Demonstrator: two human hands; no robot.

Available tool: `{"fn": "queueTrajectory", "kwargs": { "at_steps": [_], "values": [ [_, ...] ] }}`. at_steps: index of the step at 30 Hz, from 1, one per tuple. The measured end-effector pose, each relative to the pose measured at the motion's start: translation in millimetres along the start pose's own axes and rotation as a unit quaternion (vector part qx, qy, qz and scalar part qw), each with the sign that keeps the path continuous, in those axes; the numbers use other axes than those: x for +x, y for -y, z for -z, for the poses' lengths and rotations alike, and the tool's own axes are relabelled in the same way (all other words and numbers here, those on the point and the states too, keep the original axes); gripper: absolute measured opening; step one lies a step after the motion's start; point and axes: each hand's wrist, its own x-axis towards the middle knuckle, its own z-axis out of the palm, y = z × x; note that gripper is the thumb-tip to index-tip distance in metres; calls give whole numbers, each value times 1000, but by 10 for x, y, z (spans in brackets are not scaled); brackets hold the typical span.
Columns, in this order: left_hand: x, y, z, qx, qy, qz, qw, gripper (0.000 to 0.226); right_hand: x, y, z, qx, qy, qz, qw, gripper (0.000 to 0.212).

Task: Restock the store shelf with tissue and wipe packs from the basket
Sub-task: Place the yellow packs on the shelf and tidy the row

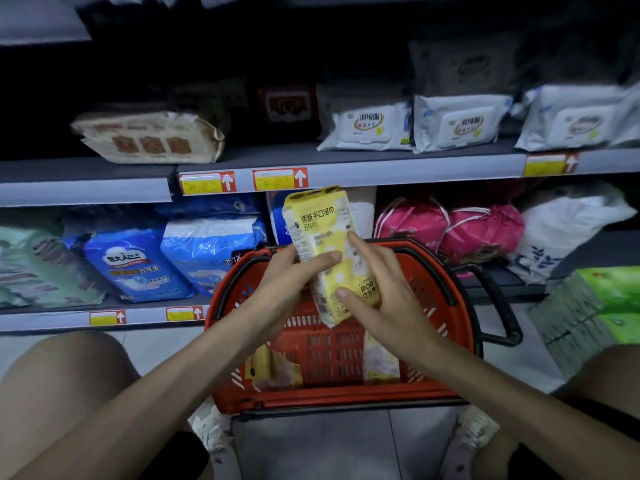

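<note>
A yellow and white wipe pack (320, 226) stands upright above the red basket (446, 306). My left hand (294, 278) grips its left side, thumb across the front. My right hand (377, 285) rests on its lower right, fingers spread over the face. Two more yellow packs lie in the basket: a pack at the left (266, 368) and a pack at the right (379, 362). The basket sits on the floor before the shelf (398, 168).
The upper shelf holds a beige tissue pack (149, 136) and white wipe packs (457, 123). Blue packs (135, 265) and pink bags (446, 230) fill the lower shelf. Green tissue stacks (595, 306) stand at the right. My knees flank the basket.
</note>
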Motion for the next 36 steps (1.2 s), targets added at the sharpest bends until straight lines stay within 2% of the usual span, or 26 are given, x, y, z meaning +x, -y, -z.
{"fn": "queueTrajectory", "kwargs": {
  "at_steps": [4, 9, 14, 19, 24, 32, 36],
  "values": [
    [-54, -238, 35, -18, -5, -24, 1000, 37, 55, 158, 148, -14, -39, 32, 999, 79],
    [-106, -555, -18, -31, -30, -79, 996, 40, 84, 329, 262, -93, -39, 51, 994, 97],
    [-108, -1003, -177, -23, -31, -131, 991, 43, 229, 664, 388, -150, -114, 87, 978, 113],
    [-57, -1636, -414, 2, -41, -224, 974, 46, 534, 1025, 635, -163, -229, 137, 950, 109],
    [75, -2186, -534, 63, -23, -295, 953, 39, 924, 1332, 949, -128, -291, 171, 933, 102],
    [437, -2699, -640, 133, -153, -364, 909, 32, 1667, 1702, 1182, -132, -343, 184, 911, 97],
    [793, -3034, -673, 134, -184, -396, 890, 33, 2112, 1838, 1327, -156, -368, 176, 900, 94]
  ]
}}
